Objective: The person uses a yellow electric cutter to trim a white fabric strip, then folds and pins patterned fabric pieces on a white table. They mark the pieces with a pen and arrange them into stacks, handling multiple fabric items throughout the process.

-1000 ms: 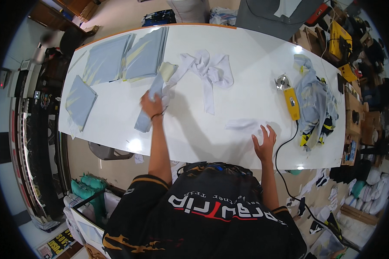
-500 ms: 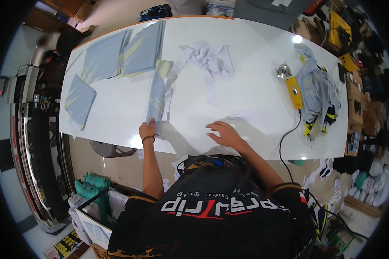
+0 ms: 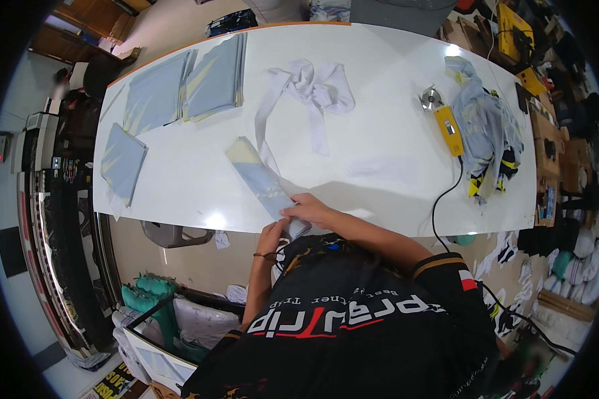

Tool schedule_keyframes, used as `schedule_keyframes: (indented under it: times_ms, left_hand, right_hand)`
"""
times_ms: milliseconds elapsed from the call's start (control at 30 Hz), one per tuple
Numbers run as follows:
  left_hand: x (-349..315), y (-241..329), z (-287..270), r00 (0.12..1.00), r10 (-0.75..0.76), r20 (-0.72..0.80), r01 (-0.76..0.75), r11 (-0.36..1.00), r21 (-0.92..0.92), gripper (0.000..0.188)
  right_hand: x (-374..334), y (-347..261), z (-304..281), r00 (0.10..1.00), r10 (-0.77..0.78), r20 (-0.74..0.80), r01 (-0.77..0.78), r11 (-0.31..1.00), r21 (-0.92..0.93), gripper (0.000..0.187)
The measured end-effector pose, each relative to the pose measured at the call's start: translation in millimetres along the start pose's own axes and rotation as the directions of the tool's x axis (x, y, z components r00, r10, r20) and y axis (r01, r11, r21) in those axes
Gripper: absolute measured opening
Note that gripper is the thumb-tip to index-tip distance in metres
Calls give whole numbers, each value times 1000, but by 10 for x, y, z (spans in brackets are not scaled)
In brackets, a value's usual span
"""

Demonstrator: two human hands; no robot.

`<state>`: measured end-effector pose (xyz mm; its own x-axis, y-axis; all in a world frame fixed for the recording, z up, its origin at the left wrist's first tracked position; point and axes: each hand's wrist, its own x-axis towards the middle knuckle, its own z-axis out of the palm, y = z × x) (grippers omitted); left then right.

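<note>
On glossy white table: grey-blue fabric strip with pale-yellow tip, long axis slanting far-left from both hands. Pinched near its near end by right hand; touched by left hand, too hidden to judge if gripped. Stowed in white-walled, black-rimmed bin, lower left: pale wrapped bundle.

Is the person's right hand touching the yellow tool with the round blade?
Apart. The head view shows the right hand at the grey cloth strip, with white table between it and the yellow tool.
</note>
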<state>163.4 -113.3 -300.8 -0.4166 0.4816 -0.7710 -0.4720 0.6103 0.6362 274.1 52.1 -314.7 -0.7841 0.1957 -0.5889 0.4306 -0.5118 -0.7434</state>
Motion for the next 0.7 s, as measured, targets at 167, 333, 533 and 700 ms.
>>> schedule_keyframes:
  times_ms: [167,333,533,700]
  left_hand:
    - [358,99,41,963,-44,264,230,644,-730,81]
    - [942,384,320,997,64,34,-17,660,-751,45]
    - [563,1462,1709,889,434,145,-337,835,-434,35]
    - [836,1605,2740,778,423,466,-394,905,-163,41]
  right_hand:
    - [-429,-136,-152,995,9,98,-20,994,108,48]
    - [-1128,-265,-569,967,-230,111,252,932,-261,51]
    - [-1882,123,-902,893,-356,-275,352,934,-64,52]
    - [-1950,518,-1058,698,-360,-619,480,877,31,47]
